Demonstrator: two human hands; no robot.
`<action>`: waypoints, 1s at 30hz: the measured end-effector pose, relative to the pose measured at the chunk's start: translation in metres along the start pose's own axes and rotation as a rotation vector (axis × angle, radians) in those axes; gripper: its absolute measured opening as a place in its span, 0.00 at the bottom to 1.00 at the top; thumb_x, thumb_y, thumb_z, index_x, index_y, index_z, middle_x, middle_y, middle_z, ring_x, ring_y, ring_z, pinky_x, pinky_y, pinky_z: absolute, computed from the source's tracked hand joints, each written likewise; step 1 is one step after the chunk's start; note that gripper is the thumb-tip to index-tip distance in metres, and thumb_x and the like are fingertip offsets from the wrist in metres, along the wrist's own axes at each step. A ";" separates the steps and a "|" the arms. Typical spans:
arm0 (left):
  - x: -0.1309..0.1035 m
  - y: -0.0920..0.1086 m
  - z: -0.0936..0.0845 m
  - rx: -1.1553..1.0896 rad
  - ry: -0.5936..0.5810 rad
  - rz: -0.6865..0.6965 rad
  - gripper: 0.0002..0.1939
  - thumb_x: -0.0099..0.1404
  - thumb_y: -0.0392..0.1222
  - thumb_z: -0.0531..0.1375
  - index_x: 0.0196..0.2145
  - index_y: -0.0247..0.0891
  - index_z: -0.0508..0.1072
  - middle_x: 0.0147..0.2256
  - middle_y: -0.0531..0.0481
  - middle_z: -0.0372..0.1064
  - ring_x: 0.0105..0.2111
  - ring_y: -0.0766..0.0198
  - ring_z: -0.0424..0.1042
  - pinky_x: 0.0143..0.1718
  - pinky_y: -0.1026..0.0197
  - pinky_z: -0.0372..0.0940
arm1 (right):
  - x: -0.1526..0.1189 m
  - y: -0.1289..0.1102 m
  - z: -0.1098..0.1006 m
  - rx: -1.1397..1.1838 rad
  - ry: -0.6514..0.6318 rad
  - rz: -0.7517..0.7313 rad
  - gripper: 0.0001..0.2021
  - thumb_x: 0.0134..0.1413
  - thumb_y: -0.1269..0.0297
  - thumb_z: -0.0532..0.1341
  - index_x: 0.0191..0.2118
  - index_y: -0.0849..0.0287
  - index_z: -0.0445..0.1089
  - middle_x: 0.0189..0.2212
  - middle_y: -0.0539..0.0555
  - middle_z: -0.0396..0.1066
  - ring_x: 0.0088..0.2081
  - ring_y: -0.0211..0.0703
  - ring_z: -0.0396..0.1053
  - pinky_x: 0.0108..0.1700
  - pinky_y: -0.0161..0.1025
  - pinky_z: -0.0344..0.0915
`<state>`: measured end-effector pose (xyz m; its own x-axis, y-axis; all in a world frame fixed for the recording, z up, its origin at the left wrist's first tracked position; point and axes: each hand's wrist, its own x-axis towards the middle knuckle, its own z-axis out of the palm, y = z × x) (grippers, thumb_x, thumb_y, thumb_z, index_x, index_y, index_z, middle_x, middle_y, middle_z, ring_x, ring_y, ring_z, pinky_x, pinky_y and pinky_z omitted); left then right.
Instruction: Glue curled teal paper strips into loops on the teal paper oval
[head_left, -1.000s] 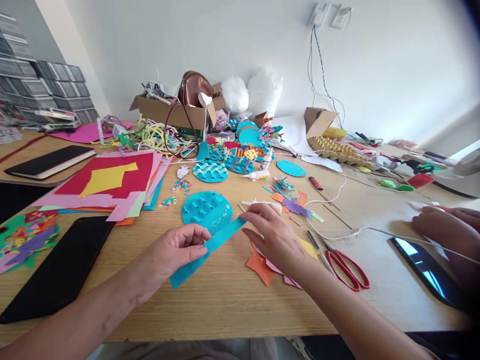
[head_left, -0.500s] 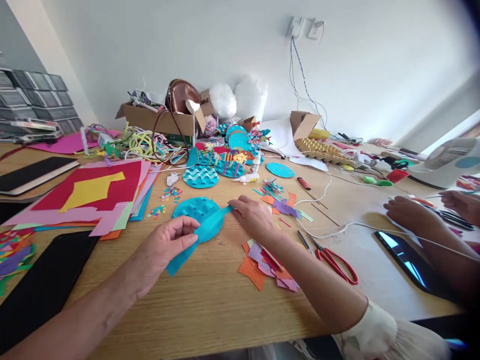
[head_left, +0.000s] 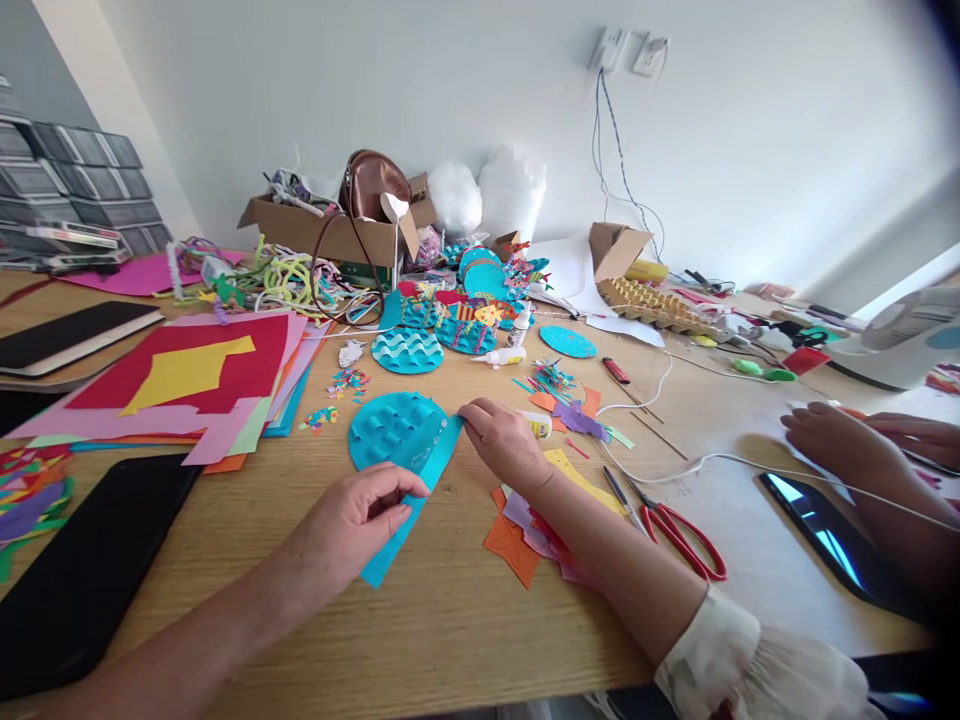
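Between my two hands a blue paper strip (head_left: 400, 531) runs slantwise. My left hand (head_left: 367, 515) pinches its middle between thumb and fingers, and the near end hangs free. My right hand (head_left: 499, 435) grips the far end with its fingertips. Shiny clear marks, like glue, show on the upper part of the strip. Just behind it lies a round blue disc (head_left: 386, 430) with rows of curled paper loops; the strip overlaps its right edge in view. A glue bottle (head_left: 538, 425) lies partly hidden behind my right hand.
Red-handled scissors (head_left: 686, 540), a pen (head_left: 621, 495) and paper scraps (head_left: 514, 550) lie to the right. Coloured sheets (head_left: 97, 405) and a black phone (head_left: 105, 560) are at left. A white cord (head_left: 712, 458) crosses toward another person's hands (head_left: 832, 440). Decorated blue discs (head_left: 409, 352) stand farther back.
The strip has turned its face up and swung steeper, its near end lower and to the right. My left hand has moved down and right along with it. The view has shifted slightly.
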<state>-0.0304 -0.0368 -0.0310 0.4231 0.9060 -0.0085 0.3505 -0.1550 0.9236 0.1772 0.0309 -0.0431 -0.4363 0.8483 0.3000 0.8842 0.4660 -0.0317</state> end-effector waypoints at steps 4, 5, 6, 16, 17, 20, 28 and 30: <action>-0.004 0.001 -0.005 0.024 -0.006 -0.024 0.12 0.53 0.40 0.52 0.33 0.38 0.72 0.31 0.52 0.67 0.31 0.65 0.65 0.34 0.65 0.61 | -0.008 0.004 0.005 0.047 0.123 -0.057 0.11 0.58 0.72 0.49 0.39 0.60 0.68 0.36 0.56 0.69 0.35 0.40 0.67 0.35 0.33 0.60; -0.005 0.002 -0.006 0.011 -0.026 -0.060 0.13 0.52 0.41 0.52 0.34 0.38 0.72 0.30 0.52 0.67 0.30 0.66 0.65 0.32 0.65 0.61 | -0.011 0.005 0.003 0.066 0.167 -0.067 0.11 0.58 0.71 0.50 0.39 0.60 0.68 0.36 0.56 0.70 0.35 0.40 0.67 0.35 0.33 0.60; -0.006 0.003 -0.007 -0.006 -0.058 -0.098 0.15 0.52 0.41 0.52 0.36 0.39 0.72 0.29 0.53 0.67 0.29 0.66 0.64 0.31 0.66 0.60 | -0.014 0.005 -0.001 0.082 0.205 -0.076 0.11 0.58 0.70 0.50 0.38 0.60 0.69 0.35 0.56 0.70 0.35 0.40 0.67 0.35 0.33 0.61; 0.012 0.029 -0.025 0.003 -0.199 -0.185 0.21 0.51 0.44 0.55 0.44 0.40 0.69 0.25 0.56 0.65 0.27 0.66 0.64 0.30 0.65 0.60 | -0.008 0.002 -0.017 0.075 0.127 -0.002 0.09 0.57 0.70 0.52 0.36 0.60 0.69 0.33 0.55 0.70 0.32 0.39 0.67 0.30 0.32 0.58; 0.017 0.032 -0.029 0.014 -0.176 -0.184 0.21 0.51 0.44 0.55 0.43 0.40 0.69 0.24 0.56 0.64 0.26 0.66 0.64 0.30 0.64 0.60 | -0.003 0.003 -0.015 0.089 0.108 0.018 0.09 0.56 0.70 0.52 0.36 0.60 0.69 0.33 0.54 0.70 0.32 0.39 0.68 0.30 0.32 0.59; 0.027 0.035 -0.037 0.029 -0.077 -0.154 0.17 0.50 0.45 0.55 0.39 0.39 0.70 0.24 0.56 0.64 0.26 0.66 0.64 0.30 0.64 0.60 | 0.009 0.004 -0.006 0.151 0.102 0.062 0.08 0.55 0.71 0.53 0.36 0.60 0.69 0.33 0.54 0.71 0.34 0.39 0.68 0.33 0.32 0.59; 0.012 0.012 -0.020 0.182 -0.124 -0.087 0.15 0.53 0.42 0.53 0.37 0.41 0.72 0.36 0.52 0.71 0.36 0.62 0.68 0.39 0.61 0.61 | 0.003 0.007 0.024 0.182 0.158 -0.103 0.11 0.56 0.75 0.51 0.38 0.61 0.69 0.36 0.55 0.70 0.34 0.38 0.68 0.33 0.32 0.61; 0.008 0.008 -0.013 0.147 -0.154 -0.090 0.15 0.53 0.40 0.52 0.38 0.41 0.72 0.38 0.53 0.71 0.38 0.63 0.68 0.40 0.63 0.61 | 0.001 0.007 0.028 0.189 0.174 -0.160 0.12 0.56 0.76 0.50 0.38 0.61 0.69 0.37 0.56 0.70 0.34 0.38 0.68 0.33 0.31 0.62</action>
<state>-0.0349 -0.0261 -0.0189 0.5027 0.8500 -0.1573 0.5061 -0.1419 0.8507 0.1782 0.0417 -0.0693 -0.5181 0.7124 0.4734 0.7530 0.6424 -0.1426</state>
